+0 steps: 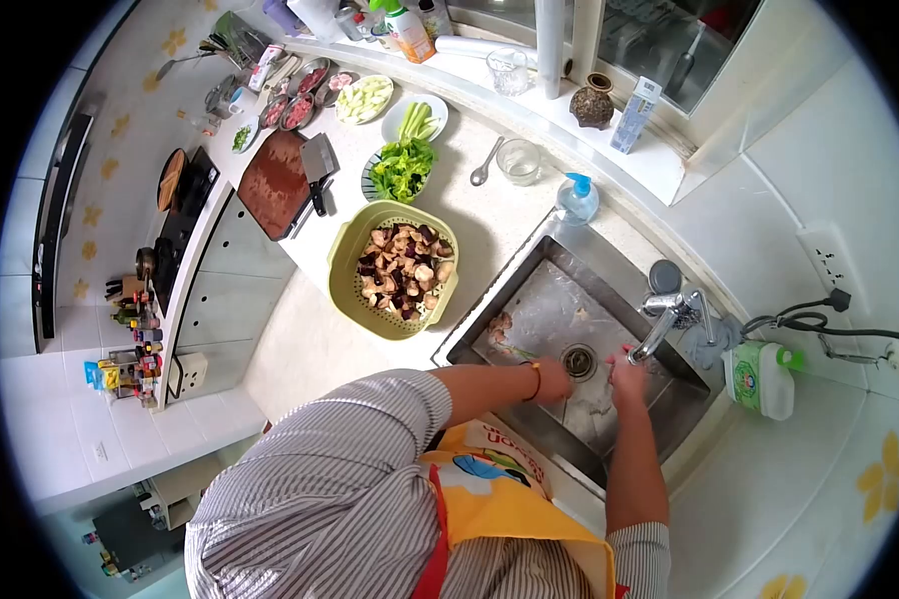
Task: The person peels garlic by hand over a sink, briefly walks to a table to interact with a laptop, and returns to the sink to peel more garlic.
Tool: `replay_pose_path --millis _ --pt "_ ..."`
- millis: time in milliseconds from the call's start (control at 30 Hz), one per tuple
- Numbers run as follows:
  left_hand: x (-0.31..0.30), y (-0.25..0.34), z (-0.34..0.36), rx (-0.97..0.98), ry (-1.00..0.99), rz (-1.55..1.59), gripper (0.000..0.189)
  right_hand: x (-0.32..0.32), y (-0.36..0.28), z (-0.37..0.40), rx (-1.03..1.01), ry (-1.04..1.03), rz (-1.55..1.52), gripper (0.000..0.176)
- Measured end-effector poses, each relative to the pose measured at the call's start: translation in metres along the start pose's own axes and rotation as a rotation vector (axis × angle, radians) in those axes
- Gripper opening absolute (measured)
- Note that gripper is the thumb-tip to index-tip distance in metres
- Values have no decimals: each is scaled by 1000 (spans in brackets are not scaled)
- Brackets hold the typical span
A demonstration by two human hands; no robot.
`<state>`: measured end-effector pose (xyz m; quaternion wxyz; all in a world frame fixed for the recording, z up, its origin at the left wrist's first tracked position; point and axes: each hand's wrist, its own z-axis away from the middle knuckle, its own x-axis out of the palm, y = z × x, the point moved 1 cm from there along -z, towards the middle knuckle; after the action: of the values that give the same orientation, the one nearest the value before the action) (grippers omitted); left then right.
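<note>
My left hand, with a bracelet at its wrist, is low over the metal sink, just left of the drain. Its fingers are curled in, and what they hold, if anything, is hidden. Under the spout of the faucet is my right hand, its fingers also bent together; I cannot make out anything in them. Wet streaks show on the sink floor between the hands. Some brownish scraps lie at the sink's left side.
Left of the sink stands a green colander of cut eggplant. Behind it are leafy greens, a cleaver on a cutting board, and several plates of food. A soap bottle, glass and spoon line the sink's far side.
</note>
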<state>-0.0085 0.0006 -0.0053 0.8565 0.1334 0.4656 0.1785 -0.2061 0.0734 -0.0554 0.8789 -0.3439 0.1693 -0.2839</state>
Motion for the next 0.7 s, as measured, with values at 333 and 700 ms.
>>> replay_pose_path --millis 333,700 --pt "-89 -33 212 -49 895 774 19 1 -15 24 85 -44 -340 26" --pt "20 -371 551 -1469 1173 299 34 4 1 11 -9 187 -275 13"
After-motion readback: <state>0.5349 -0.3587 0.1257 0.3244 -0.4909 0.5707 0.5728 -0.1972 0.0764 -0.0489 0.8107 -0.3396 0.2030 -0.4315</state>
